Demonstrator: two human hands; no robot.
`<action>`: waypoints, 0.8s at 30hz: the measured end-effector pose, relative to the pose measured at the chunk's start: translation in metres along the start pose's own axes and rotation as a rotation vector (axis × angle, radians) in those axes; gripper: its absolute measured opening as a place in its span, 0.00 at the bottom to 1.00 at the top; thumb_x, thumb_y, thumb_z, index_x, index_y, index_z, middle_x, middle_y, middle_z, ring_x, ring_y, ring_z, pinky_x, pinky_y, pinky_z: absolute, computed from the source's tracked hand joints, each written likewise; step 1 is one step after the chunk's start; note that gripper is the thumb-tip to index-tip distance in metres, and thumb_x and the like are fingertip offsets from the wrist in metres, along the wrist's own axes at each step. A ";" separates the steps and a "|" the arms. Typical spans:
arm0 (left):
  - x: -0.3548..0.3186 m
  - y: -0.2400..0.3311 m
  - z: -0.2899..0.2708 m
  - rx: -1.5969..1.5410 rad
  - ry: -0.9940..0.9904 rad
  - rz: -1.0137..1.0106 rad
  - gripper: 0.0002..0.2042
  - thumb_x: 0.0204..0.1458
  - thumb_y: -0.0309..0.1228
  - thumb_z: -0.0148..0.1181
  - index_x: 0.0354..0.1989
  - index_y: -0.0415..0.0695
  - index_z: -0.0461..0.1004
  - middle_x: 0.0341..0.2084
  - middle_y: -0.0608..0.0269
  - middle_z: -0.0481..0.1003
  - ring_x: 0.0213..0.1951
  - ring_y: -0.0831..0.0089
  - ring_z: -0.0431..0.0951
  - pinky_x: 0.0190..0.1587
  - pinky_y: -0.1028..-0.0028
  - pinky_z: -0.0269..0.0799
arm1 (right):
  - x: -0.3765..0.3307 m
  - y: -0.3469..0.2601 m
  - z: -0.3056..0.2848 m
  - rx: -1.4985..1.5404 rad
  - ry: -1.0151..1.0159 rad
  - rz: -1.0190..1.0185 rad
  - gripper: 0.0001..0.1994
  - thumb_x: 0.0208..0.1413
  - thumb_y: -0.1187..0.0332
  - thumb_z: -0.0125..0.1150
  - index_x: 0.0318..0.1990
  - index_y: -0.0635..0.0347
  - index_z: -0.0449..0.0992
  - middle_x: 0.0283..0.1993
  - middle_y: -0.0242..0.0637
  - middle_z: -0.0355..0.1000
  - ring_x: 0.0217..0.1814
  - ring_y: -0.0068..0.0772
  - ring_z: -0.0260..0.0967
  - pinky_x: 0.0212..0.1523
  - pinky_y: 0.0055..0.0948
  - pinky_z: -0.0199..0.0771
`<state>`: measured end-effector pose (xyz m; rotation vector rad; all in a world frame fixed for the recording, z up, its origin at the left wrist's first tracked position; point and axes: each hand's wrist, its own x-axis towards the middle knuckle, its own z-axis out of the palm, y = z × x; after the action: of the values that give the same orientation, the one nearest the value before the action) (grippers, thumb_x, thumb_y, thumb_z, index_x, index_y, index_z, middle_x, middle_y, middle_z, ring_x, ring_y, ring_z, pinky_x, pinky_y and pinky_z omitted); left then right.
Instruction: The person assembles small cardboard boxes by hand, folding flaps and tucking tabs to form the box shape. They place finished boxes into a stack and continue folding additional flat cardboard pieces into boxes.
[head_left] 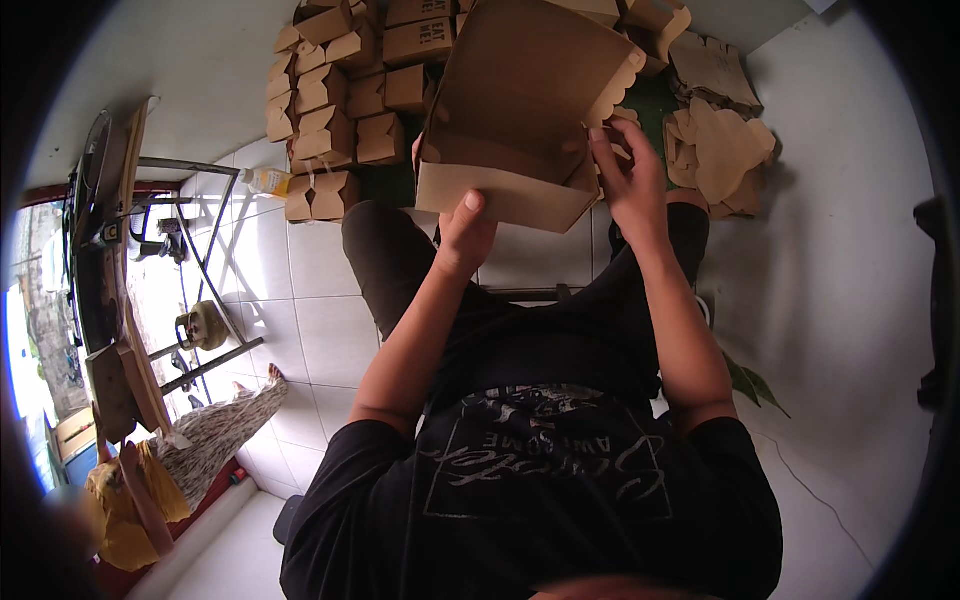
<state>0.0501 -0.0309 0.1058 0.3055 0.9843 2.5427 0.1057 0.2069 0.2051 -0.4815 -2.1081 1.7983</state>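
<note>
I hold the open box (525,198) up in front of my knees, my left hand (468,230) gripping its front wall. My right hand (630,175) curls at its right side; whether it pinches there, I cannot tell. Folded boxes (326,134) stand to the left.

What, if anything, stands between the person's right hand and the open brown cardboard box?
Nothing visible: the bare right hand is at the right side of the open brown cardboard box, and the bare left hand holds its near wall.
</note>
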 end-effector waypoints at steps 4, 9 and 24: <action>-0.002 -0.002 -0.003 0.012 -0.023 0.045 0.34 0.64 0.53 0.74 0.72 0.46 0.74 0.65 0.59 0.80 0.69 0.58 0.79 0.74 0.56 0.72 | 0.004 0.001 0.001 0.096 0.027 0.015 0.22 0.80 0.57 0.63 0.69 0.64 0.77 0.62 0.42 0.83 0.52 0.29 0.88 0.46 0.31 0.90; -0.006 0.001 -0.003 -0.035 -0.014 -0.028 0.35 0.64 0.54 0.74 0.73 0.46 0.74 0.65 0.59 0.80 0.69 0.58 0.79 0.73 0.56 0.72 | 0.015 0.005 -0.002 0.036 0.032 -0.068 0.22 0.79 0.61 0.63 0.72 0.63 0.74 0.63 0.42 0.83 0.54 0.31 0.86 0.50 0.31 0.88; -0.004 0.008 0.003 -0.136 -0.047 -0.075 0.36 0.65 0.52 0.74 0.75 0.46 0.70 0.67 0.61 0.78 0.70 0.61 0.77 0.75 0.56 0.70 | 0.014 0.000 -0.007 0.165 -0.125 -0.175 0.30 0.77 0.76 0.56 0.83 0.62 0.58 0.76 0.42 0.71 0.78 0.36 0.72 0.72 0.39 0.79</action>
<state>0.0528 -0.0364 0.1137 0.2820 0.7861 2.5082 0.0968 0.2193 0.2064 -0.1403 -1.9882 1.9222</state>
